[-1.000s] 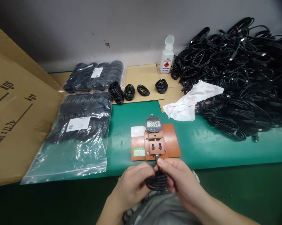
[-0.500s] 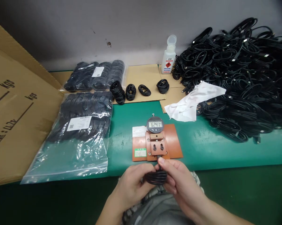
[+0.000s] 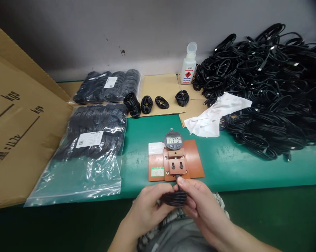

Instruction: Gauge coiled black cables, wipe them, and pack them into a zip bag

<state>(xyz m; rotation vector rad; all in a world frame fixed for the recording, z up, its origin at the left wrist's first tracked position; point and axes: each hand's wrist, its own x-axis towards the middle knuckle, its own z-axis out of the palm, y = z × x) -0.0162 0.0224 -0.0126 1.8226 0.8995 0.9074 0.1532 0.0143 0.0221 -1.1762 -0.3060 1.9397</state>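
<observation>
A coiled black cable [image 3: 174, 198] is held between my two hands at the table's front edge. My left hand [image 3: 153, 203] grips the coil from the left, fingers closed round it. With thumb and fingers, my right hand [image 3: 197, 199] pinches the cable's connector end [image 3: 178, 177], which points into the front of a reddish-brown measuring fixture [image 3: 177, 166]. How deep the connector sits is hidden. On the fixture stands a round digital dial gauge [image 3: 174, 140], whose display seems to read 6770.
Left stand a cardboard box [image 3: 21, 133] and two clear bags [image 3: 95, 190] [image 3: 141, 84] of coiled cables. Several loose coils [image 3: 182, 98] lie on cardboard at the back. A white bottle [image 3: 189, 68], a white cloth [image 3: 213, 117] and a large cable heap [image 3: 263, 84] are rightward.
The gauge display has gone from about 6241 to about 6770. Both hands keep their grip on the cable in nearly the same place; the view has shifted slightly.
</observation>
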